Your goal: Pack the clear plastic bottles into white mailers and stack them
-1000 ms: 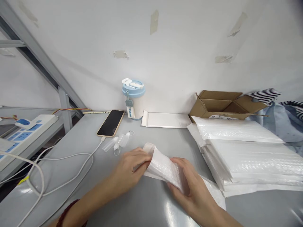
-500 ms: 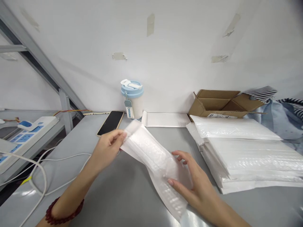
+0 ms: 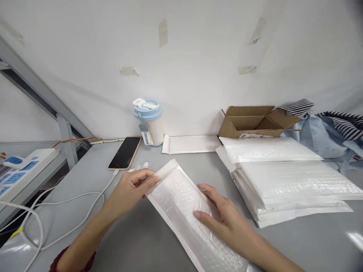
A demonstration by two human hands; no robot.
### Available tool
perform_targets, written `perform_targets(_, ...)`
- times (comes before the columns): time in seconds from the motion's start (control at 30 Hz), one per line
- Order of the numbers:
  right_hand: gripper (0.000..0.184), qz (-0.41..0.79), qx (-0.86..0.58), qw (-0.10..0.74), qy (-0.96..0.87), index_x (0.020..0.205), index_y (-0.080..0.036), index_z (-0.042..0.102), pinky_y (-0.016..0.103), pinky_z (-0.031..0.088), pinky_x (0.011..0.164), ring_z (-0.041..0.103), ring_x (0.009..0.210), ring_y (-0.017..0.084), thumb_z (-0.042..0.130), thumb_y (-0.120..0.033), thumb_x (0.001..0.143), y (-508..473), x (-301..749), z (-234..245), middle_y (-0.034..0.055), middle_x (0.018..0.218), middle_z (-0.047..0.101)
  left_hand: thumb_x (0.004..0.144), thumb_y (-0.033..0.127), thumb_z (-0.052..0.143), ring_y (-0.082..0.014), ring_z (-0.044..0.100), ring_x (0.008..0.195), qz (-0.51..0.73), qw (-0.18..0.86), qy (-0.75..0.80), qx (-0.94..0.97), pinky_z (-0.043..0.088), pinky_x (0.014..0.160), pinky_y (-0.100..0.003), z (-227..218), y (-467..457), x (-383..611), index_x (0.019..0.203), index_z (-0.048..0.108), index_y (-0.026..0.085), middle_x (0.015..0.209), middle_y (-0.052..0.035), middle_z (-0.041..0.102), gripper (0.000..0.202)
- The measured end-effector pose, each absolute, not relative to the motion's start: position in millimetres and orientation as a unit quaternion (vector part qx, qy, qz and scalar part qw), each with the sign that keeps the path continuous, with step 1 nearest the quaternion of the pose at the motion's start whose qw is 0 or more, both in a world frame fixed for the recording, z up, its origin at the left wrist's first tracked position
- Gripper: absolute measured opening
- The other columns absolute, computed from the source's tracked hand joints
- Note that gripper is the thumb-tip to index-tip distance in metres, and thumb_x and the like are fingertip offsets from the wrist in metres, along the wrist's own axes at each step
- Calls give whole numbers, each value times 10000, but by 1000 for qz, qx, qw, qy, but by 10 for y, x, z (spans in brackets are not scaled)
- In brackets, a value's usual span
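Note:
A white bubble mailer [image 3: 184, 204] lies slantwise in front of me, its bubbled face up and its lower end running out of view. My left hand [image 3: 133, 190] pinches the mailer's upper left corner between thumb and fingers. On the mailer's right side is my right hand [image 3: 224, 215], its thumb on the bubbled face and its fingers around the far edge; some fingertips are hidden. Behind, against the wall, a flat white mailer [image 3: 193, 144] lies on the grey table [image 3: 136, 241].
To the right stands a stack of bubble mailers [image 3: 295, 181], with an open cardboard box [image 3: 252, 121] behind it. A phone [image 3: 124, 153] and a lidded cup [image 3: 153, 126] are at the back left. White cables [image 3: 82, 196] cross the left side near a power strip [image 3: 22, 170].
The bubble mailer now lies flatter, where it was bent and twisted. My right hand has closed in on its edge. The view has shifted, so the background appears further left.

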State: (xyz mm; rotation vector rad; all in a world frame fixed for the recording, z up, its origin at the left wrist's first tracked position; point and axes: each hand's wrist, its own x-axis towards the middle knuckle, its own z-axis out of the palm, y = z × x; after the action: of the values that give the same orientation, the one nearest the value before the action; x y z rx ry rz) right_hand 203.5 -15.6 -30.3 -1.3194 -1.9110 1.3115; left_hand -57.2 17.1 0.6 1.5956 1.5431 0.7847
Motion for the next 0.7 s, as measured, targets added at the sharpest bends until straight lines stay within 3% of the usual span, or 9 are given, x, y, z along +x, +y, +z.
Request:
perform_targets(0.17, 397, 578, -460, 281, -612, 1178, -243, 535, 295, 494, 715, 631, 838, 184, 649, -370, 820, -125, 1977, -264, 12, 933, 681, 765, 460, 664, -151, 582, 692, 345, 499, 579, 544, 453, 615, -222, -20, 170, -530, 812, 674, 202, 748, 7, 632, 262)
perform_targets(0.33, 301, 596, -474, 349, -546, 1073, -232, 577, 303, 485, 749, 635, 917, 195, 650, -384, 824, -134, 1952, -320, 30, 952, 688, 866, 486, 517, -237, 637, 941, 389, 642, 519, 410, 515, 813, -354, -92, 125, -394, 1065, 653, 233, 1014, -63, 686, 350)
perform_targets(0.5, 292, 657, -441, 335, -511, 992, -196, 562, 312, 482, 748, 637, 890, 193, 629, -435, 837, -144, 1919, -323, 60, 970, 676, 780, 438, 661, -251, 647, 979, 359, 655, 533, 398, 517, 843, -372, -221, -19, -213, 1029, 660, 288, 1036, -31, 700, 290)
perform_targets(0.7, 381, 691, -425, 309, -496, 996, -181, 579, 261, 426, 591, 566, 663, 143, 654, -495, 794, -141, 1881, -344, -2, 742, 604, 840, 484, 557, -277, 630, 1005, 274, 607, 531, 524, 506, 839, -341, -266, -107, -112, 988, 665, 275, 996, 0, 703, 278)
